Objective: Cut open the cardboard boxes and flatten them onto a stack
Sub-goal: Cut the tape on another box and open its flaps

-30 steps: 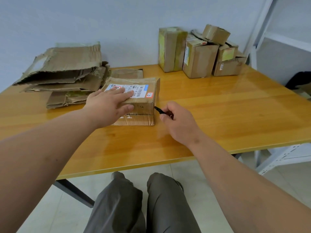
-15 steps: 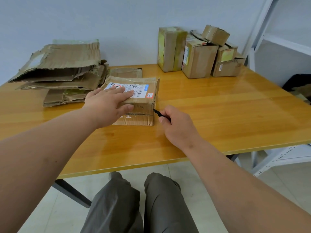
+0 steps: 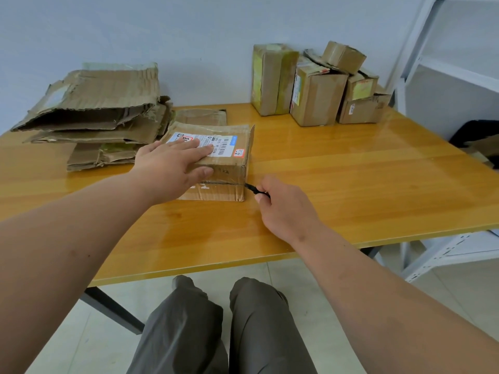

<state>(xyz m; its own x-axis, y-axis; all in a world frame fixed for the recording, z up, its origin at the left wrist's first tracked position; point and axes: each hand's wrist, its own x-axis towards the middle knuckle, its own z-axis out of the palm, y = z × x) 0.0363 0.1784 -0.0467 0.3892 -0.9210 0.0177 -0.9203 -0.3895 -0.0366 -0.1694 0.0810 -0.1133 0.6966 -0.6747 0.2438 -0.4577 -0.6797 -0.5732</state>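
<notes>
From the head view, your left hand [image 3: 175, 168] lies flat on the labelled cardboard box [image 3: 229, 168], fingers straight across its top and over part of the white shipping label [image 3: 216, 144], thumb down against the near side. That box sits on the wooden table [image 3: 351, 184], left of centre, just right of the stack of flattened cardboard [image 3: 100, 114] at the far left (its sheets are torn and creased, the top one bowed upward). Your right hand [image 3: 283, 206] is curled round a black-handled cutter [image 3: 252, 188], whose tip meets the box's near right corner at the dark seam running along the near side. Only a short piece of the tool shows past your fingers, so the blade itself cannot be made out.

At the far edge against the wall stands a cluster of uncut boxes [image 3: 316, 87], one small box [image 3: 344, 56] perched on top of the others. A white metal shelf frame [image 3: 421, 63] rises at the right. Your knees in grey trousers [image 3: 216, 327] show below the near table edge.
</notes>
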